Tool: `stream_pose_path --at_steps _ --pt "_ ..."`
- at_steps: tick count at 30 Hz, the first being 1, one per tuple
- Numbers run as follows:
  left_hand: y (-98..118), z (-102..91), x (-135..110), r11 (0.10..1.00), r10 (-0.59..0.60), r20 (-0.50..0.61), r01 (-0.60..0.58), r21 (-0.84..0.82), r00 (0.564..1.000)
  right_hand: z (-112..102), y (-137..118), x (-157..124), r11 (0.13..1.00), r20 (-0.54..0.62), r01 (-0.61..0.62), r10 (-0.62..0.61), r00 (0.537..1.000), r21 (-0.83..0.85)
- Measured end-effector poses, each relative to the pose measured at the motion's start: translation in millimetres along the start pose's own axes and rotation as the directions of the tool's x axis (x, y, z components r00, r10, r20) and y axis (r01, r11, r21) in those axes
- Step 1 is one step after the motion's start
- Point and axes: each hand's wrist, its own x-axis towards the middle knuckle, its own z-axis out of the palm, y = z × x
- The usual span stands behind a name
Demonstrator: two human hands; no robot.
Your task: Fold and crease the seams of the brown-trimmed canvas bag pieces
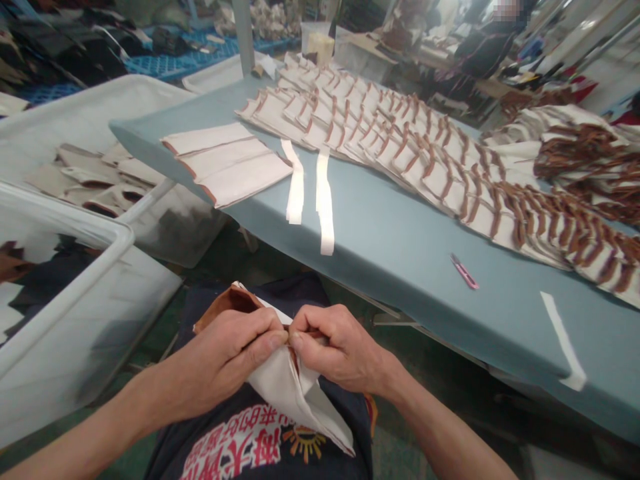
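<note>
Over the dark printed apron (230, 433), both hands pinch a white leather piece with a brown inner side (285, 387). My left hand (240, 340) is closed on its edge with thumb and forefinger. Right beside it, nearly touching, my right hand (335, 343) grips the same edge. One brown-lined end of the leather piece sticks out behind my left hand, and its white part hangs down below my right hand. The exact spot between the fingertips is hidden.
A blue-grey table (390, 247) runs across ahead, bearing rows of overlapping white pieces (370, 127), a stack of flat panels (230, 160), white strips (325, 200) and a pink thread snipper (464, 272). White bins (100, 280) stand left. Another person (480, 53) is behind.
</note>
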Motion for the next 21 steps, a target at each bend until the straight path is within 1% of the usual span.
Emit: stream_pose_path --at_steps 2,4,6,8,11,13,15,17,19,21 --pt "-5 2.9 0 0.997 0.044 -0.042 -0.042 0.059 0.998 0 0 1 1.000 -0.006 -0.004 0.005 1.000 0.026" --pt "-11 6.6 1 0.988 0.124 -0.100 -0.113 0.107 0.987 1 -1 2 0.998 -0.018 0.006 -0.005 1.000 0.060" --pt "-17 12.7 4 0.973 0.219 -0.173 -0.202 0.111 0.960 4 -3 3 0.994 -0.017 0.022 -0.020 1.000 0.104" --pt "-20 21.7 7 0.961 0.275 -0.251 -0.260 0.091 0.928 10 -5 3 0.981 -0.015 0.011 -0.009 1.000 0.192" --pt "-19 37.4 11 0.962 0.271 -0.325 -0.261 0.076 0.906 18 -7 4 0.931 -0.027 -0.021 0.033 0.999 0.364" --pt "-18 45.2 14 0.965 0.261 -0.366 -0.254 0.068 0.894 20 -8 5 0.911 -0.023 -0.023 0.035 0.999 0.411" --pt "-18 48.2 17 0.966 0.254 -0.396 -0.254 0.055 0.882 18 -9 6 0.916 -0.006 -0.020 0.024 1.000 0.401" --pt "-20 45.8 19 0.965 0.251 -0.409 -0.259 0.038 0.877 12 -11 6 0.931 0.011 -0.010 0.006 1.000 0.364" --pt "-22 39.4 18 0.966 0.247 -0.397 -0.259 0.025 0.884 5 -12 5 0.960 0.040 0.009 -0.021 0.999 0.281" --pt "-22 31.4 16 0.968 0.239 -0.370 -0.250 0.019 0.898 -2 -14 4 0.986 0.079 0.029 -0.043 0.996 0.162"
